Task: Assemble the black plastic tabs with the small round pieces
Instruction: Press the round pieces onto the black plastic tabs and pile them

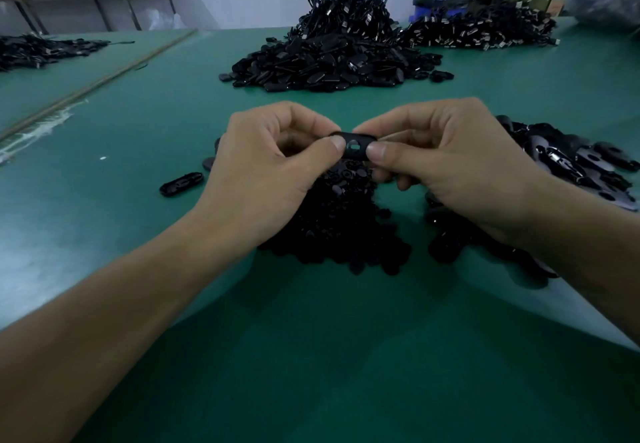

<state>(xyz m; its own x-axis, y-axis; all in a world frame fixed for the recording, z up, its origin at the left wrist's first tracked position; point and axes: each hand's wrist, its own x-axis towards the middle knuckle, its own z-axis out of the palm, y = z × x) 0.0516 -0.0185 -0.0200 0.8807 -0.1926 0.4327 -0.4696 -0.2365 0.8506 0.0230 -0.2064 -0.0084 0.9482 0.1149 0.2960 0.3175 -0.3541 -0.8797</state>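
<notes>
Two hands: left hand (273, 169) and right hand (440, 162) each pinch one end of the black plastic tab (355, 146) — thumbs clamped on it.
Tab: held above the small round pieces (339, 221) heaped on the green table (138, 131).

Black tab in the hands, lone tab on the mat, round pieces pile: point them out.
Black tab (363, 140): head view, beside its hole.
Lone tab (181, 183): head view, centre.
Round pieces pile (339, 221): head view, heap's top.

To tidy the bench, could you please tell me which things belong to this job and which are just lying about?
Job: black tab, pinched by left hand and right hand; pile of small round pieces; tab pile.
Lying about: cable heap; blue bin; long strip.
</notes>
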